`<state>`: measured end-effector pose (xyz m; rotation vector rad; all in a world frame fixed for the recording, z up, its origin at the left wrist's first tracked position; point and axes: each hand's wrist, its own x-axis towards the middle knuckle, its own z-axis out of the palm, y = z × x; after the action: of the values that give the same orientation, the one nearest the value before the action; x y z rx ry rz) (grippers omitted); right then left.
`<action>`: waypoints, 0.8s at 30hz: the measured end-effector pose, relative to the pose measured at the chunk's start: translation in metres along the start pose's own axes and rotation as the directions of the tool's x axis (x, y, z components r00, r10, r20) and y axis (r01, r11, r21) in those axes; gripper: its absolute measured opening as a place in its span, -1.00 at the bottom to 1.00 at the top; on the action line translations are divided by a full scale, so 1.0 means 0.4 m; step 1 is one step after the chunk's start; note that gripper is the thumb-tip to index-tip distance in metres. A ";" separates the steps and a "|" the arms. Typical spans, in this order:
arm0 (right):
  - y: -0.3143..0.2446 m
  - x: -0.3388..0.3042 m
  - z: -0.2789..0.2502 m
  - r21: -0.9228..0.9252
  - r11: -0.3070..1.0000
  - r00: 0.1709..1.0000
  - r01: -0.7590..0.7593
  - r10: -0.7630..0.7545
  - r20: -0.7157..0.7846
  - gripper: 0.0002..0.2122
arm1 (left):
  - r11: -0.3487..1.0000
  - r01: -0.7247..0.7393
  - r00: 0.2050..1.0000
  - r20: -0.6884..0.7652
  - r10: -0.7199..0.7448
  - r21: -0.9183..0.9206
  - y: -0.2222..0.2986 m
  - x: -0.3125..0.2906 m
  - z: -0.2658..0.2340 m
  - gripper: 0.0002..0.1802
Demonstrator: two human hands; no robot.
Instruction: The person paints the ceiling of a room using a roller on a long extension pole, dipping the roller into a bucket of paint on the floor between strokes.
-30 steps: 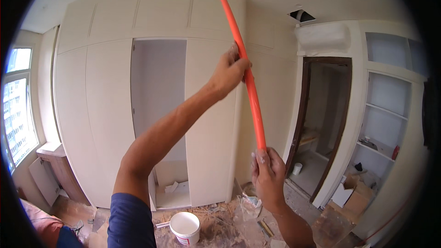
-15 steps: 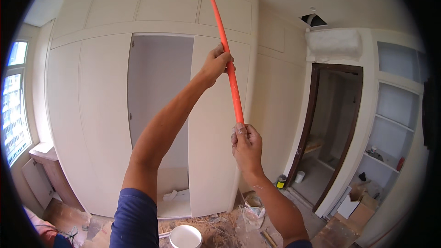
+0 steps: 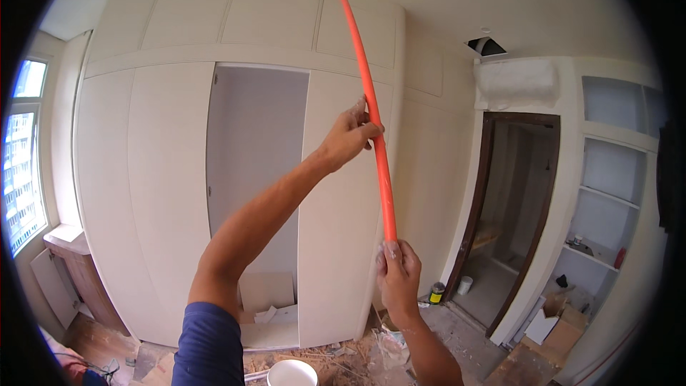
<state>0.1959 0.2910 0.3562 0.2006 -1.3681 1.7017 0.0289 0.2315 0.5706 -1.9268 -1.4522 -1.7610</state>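
Note:
A long orange pole (image 3: 362, 57) slants upward to the ceiling, with a yellow fitting at its upper end. Beyond the fitting is a small pale head against the ceiling, too faint to name. About midway down, my left hand (image 3: 350, 133) is closed around the pole, thumb and fingers on either side. My right hand (image 3: 400, 275) grips its lower end, and pale smears mark the fingers. Behind both arms stands a tall cream wardrobe (image 3: 157, 171) with one section uncovered.
A white bucket (image 3: 292, 374) sits on the littered floor (image 3: 332, 364) below my arms. Rightward are a dark-framed doorway (image 3: 477, 193), a yellow-and-black can (image 3: 436, 293), built-in shelves (image 3: 607, 196) and a cardboard box (image 3: 572, 325). A window (image 3: 27, 150) is at far left.
Both hands and the pole have come down and slightly to the right in the picture. The pole's upper end also sits lower and further right. Both hands keep their hold.

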 end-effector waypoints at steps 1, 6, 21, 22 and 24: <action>-0.014 -0.040 -0.013 0.000 1.000 1.000 0.004 -0.004 -0.001 -0.78 | 1.000 -0.003 1.000 0.002 0.003 -0.001 0.032 -0.022 0.015 -0.14; -0.125 -0.246 -0.060 -0.028 0.999 0.996 -0.023 0.021 -0.089 -0.79 | 0.996 -0.073 0.992 0.097 0.078 -0.051 0.192 -0.047 0.074 -0.40; -0.423 -0.808 -0.200 -0.154 0.984 0.947 0.084 -0.127 -0.294 -0.74 | 0.901 -0.159 0.973 0.089 0.211 -0.405 0.721 -0.132 0.359 -0.52; -0.438 -0.837 -0.205 -0.129 0.989 0.937 0.071 -0.110 -0.332 -0.74 | 0.897 -0.172 0.969 0.096 0.229 -0.408 0.745 -0.148 0.374 -0.54; -0.450 -0.881 -0.217 -0.095 0.987 0.914 0.128 -0.155 -0.374 -0.74 | 0.890 -0.186 0.962 0.106 0.251 -0.416 0.788 -0.174 0.405 -0.55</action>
<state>0.5607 0.1675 0.2302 -0.0687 -1.0906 1.4764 0.3757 0.1394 0.6129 -2.3682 -0.9044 -1.9523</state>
